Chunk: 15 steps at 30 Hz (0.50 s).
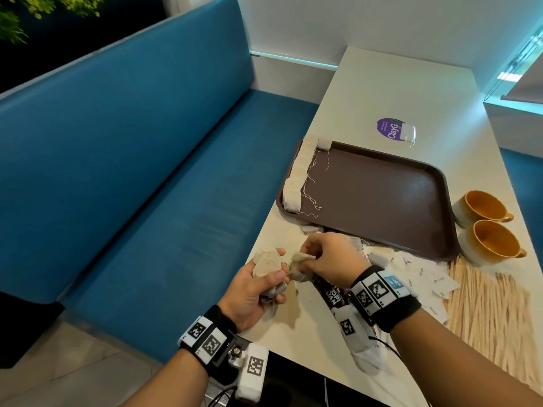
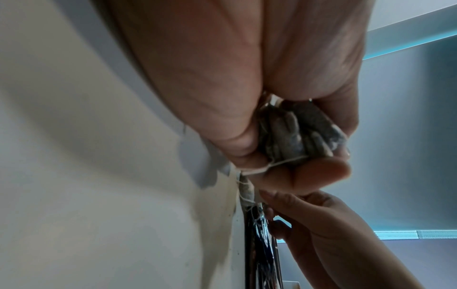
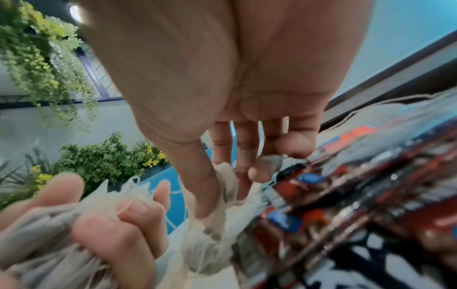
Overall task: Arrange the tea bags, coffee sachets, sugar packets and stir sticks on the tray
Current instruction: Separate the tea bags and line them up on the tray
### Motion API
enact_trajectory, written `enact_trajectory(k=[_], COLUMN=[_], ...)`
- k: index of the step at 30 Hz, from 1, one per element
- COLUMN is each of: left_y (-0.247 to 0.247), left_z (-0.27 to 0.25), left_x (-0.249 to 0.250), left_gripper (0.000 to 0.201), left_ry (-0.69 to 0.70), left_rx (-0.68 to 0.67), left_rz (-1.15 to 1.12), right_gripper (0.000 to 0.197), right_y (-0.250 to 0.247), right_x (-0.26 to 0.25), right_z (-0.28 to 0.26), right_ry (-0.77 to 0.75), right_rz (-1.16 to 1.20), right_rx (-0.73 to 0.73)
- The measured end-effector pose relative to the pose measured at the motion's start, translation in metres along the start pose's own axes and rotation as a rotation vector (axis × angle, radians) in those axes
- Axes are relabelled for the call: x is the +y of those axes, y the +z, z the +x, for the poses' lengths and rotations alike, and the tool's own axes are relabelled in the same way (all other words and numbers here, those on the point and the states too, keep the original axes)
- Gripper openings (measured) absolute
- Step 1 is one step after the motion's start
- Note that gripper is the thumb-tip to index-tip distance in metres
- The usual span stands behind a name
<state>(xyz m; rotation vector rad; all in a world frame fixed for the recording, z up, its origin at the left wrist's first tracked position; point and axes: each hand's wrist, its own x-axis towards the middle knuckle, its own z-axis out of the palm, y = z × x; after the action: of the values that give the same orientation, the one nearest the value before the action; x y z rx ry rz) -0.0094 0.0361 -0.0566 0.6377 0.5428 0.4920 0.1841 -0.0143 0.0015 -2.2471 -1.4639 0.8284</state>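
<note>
Gripped in the left hand [image 1: 258, 284], a bunch of tea bags [image 1: 266, 264] is held at the near corner of the pale table [image 1: 390, 92], its fingers curled round the bundle. A single tea bag [image 1: 298, 264] is pinched between the thumb and fingers of the right hand [image 1: 330, 257], just beside the bunch, and threads are seen running between the two in the left wrist view. On the brown tray [image 1: 382, 198], a row of tea bags [image 1: 299, 171] is laid along the left rim, with one more bag [image 1: 324, 143] set at the far left corner and loose strings [image 1: 313, 183] trailing onto the tray floor. Dark coffee sachets [image 1: 335, 295] are partly covered by the right wrist; their lettering is seen only blurred in the right wrist view. White sugar packets [image 1: 423, 274] are scattered near the tray's front edge, and a heap of wooden stir sticks [image 1: 487, 309] is spread beside them to the right. Two orange-lined cups [image 1: 484, 227] are stood against the tray's right rim. A purple round sticker [image 1: 392, 129] is seen on the table beyond the tray, and a blue bench [image 1: 141, 148] runs along the table's left side.
</note>
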Motion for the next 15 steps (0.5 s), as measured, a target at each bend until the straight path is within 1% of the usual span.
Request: enact_trajectory(k=[6,9,11,15], left_y=[0.000,0.000,0.001,0.002], left_z=[0.000,0.000,0.000,-0.001], left_x=[0.001,0.000,0.001,0.002], left_gripper=[0.058,0.058,0.057,0.057], left_ry=[-0.007,-0.013,-0.012,-0.014], left_rx=[0.011,0.020,0.023,0.014], left_rz=[0.007,0.010,0.013,0.018], right_gripper=[0.020,0.024,0.022,0.014], right_y=[-0.008,-0.010,-0.012,-0.020], right_x=[0.007,0.007,0.009,0.010], right_z=[-0.008,-0.010,-0.013,-0.020], right_ry=[-0.034,-0.014,-0.009,0.011], right_rz=[-0.035,-0.036,-0.015,0.094], right_rx=[0.062,0.081,0.105,0.233])
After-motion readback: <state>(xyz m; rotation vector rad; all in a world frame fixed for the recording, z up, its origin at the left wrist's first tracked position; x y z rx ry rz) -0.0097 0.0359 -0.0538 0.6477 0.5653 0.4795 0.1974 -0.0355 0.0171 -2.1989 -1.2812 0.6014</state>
